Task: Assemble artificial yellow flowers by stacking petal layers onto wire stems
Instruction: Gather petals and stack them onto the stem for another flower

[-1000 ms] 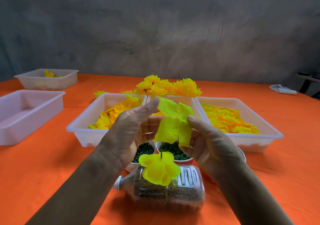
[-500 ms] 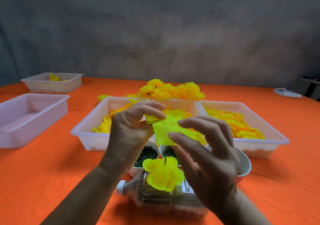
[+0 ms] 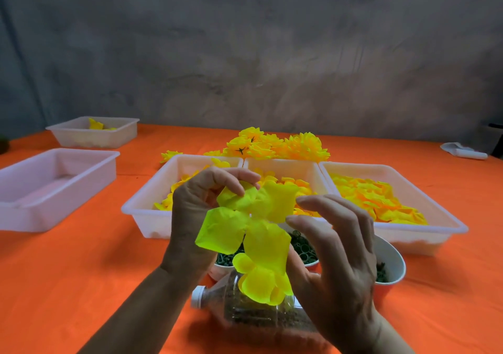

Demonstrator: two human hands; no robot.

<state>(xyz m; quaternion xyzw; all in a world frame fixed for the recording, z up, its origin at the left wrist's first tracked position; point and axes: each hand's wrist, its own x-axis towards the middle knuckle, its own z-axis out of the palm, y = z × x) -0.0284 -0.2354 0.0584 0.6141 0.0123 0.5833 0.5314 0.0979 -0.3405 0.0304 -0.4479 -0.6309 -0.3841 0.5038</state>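
Since a moment ago, the four-lobed yellow fabric petal layer (image 3: 246,219) has opened out flat and now hangs just above the partly built yellow flower (image 3: 261,283), overlapping its top. That flower stands on the clear plastic bottle (image 3: 255,313) lying on its side on the orange tablecloth (image 3: 81,272). The left hand (image 3: 196,206) pinches the layer's upper left lobe between curled thumb and forefinger. The right hand (image 3: 334,253) is spread wide beside the layer, fingers loosely bent, with fingertips at the right lobe's edge; whether they actually touch it I cannot tell.

Behind the hands, three white plastic trays sit side by side: the left tray (image 3: 141,212) and middle tray (image 3: 307,168) hold yellow petals, and the right tray (image 3: 446,225) holds orange-yellow ones. Finished yellow flowers (image 3: 280,146) are heaped beyond them. White cups of dark green parts (image 3: 389,266) stand between the trays and the bottle. Two more white trays (image 3: 54,185) sit well apart on the left
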